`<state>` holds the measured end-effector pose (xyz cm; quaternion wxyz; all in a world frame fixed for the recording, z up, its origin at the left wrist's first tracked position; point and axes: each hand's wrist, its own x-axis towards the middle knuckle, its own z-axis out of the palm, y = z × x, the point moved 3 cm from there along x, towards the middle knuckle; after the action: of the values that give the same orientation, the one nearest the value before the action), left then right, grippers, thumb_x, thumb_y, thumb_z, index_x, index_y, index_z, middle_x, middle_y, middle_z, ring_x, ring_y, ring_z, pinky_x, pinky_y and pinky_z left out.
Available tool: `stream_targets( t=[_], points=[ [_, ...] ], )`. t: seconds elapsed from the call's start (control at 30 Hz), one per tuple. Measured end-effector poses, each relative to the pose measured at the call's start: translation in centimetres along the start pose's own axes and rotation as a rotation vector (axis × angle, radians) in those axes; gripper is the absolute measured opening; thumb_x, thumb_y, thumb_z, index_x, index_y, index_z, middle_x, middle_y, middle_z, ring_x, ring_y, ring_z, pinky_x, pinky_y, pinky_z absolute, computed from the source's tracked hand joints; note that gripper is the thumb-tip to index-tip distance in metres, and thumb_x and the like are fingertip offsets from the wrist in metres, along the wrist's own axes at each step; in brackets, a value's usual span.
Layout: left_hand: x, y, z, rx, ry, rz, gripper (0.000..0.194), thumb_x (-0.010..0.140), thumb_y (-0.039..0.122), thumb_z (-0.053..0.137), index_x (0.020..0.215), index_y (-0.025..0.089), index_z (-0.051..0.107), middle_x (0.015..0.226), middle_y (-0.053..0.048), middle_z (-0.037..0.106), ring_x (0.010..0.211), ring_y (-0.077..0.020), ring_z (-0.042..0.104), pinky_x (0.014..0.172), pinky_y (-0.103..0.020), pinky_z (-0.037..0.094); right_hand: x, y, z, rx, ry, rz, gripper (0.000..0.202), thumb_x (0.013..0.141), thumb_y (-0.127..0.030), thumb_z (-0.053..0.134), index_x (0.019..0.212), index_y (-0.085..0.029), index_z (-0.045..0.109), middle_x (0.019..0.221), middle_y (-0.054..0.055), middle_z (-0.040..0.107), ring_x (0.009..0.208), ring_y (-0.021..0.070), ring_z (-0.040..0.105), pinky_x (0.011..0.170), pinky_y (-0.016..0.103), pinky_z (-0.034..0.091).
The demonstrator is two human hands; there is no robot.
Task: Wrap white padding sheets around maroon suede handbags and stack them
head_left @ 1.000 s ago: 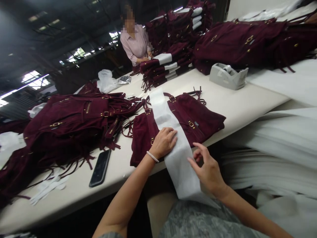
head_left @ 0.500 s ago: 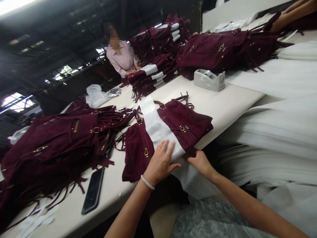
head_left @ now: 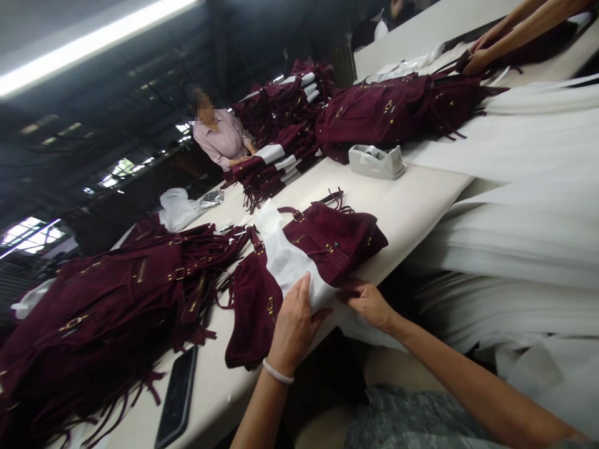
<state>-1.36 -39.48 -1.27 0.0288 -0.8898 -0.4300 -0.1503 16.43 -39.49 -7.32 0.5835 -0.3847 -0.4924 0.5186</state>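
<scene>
A burgundy suede handbag point(head_left: 253, 312) with brass buckles and fringed ties lies on the table, its near edge overhanging. Across its middle runs a strip of white paper point(head_left: 283, 255), rumpled near the hands. My left hand point(head_left: 294, 330), with a white band at the wrist, rests on the strip, fingers straight and thumb apart. At the bag's near edge, my right hand point(head_left: 369, 304) is closed on the bag, its fingertips partly hidden under it. More white sheet hangs below the edge.
Burgundy bags point(head_left: 116, 280) are heaped at left, beside a phone point(head_left: 176, 396). A grey tape dispenser point(head_left: 377, 163) stands behind the handbag. White sheets point(head_left: 515, 231) are stacked at right. A person point(head_left: 218, 140) stands across the table; another person's hands point(head_left: 482, 56) work at upper right.
My left hand's fingers have drawn closer together and turned more upright on the paper strip. The strip has bulged and the bag bends more. The camera view has shifted.
</scene>
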Motion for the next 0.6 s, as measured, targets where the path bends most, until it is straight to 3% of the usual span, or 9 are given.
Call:
stream_targets(
  t=[0.13,0.27,0.37,0.5,0.6],
  points=[
    [0.6,-0.6,-1.3,-0.054,-0.038,0.020,0.069,0.097,0.035,0.051,0.154,0.027,0.013,0.146,-0.014,0.044,0.135,-0.0260,0.045,0.107,-0.043,0.046,0.4,0.3,0.8,0.290,-0.057,0.205,0.033,0.068,-0.031,0.065,0.095,-0.015,0.074,0.103,0.008,0.073,0.100,0.0255,0.065,0.089,0.034,0.050],
    [0.8,-0.6,-1.0,-0.008,-0.035,0.050,0.052,0.101,0.022,0.040,0.151,0.031,0.027,0.147,-0.008,0.046,0.136,-0.0224,0.044,0.110,-0.042,0.044,0.6,1.2,1.5,0.473,-0.032,0.381,0.041,0.078,-0.049,0.056,0.095,-0.015,0.069,0.090,0.009,0.074,0.084,0.0234,0.069,0.074,0.033,0.054],
    [0.6,-0.3,-0.6,0.032,0.025,0.073,0.055,0.100,0.018,0.040,0.152,0.028,0.025,0.146,-0.007,0.049,0.137,-0.0225,0.042,0.111,-0.042,0.045,1.2,1.6,1.4,0.478,0.052,0.418,0.041,0.078,-0.053,0.059,0.095,-0.017,0.069,0.085,0.008,0.073,0.076,0.0213,0.068,0.064,0.030,0.054],
    [0.5,-0.3,-0.1,0.125,0.082,0.153,0.059,0.099,0.011,0.037,0.154,0.022,0.017,0.145,-0.011,0.049,0.139,-0.0241,0.040,0.115,-0.048,0.040,1.9,1.7,1.4,0.387,0.107,0.457,0.030,0.067,-0.041,0.075,0.083,-0.017,0.070,0.078,0.008,0.073,0.060,0.0177,0.063,0.051,0.026,0.048],
    [0.5,-0.8,0.0,0.173,0.173,0.232,0.060,0.098,0.006,0.033,0.154,0.017,0.016,0.146,-0.016,0.047,0.140,-0.0253,0.038,0.116,-0.050,0.038,1.9,1.2,1.4,0.374,0.128,0.444,0.026,0.068,-0.040,0.070,0.082,-0.017,0.070,0.074,0.006,0.072,0.059,0.0186,0.062,0.051,0.028,0.047]
  ],
)
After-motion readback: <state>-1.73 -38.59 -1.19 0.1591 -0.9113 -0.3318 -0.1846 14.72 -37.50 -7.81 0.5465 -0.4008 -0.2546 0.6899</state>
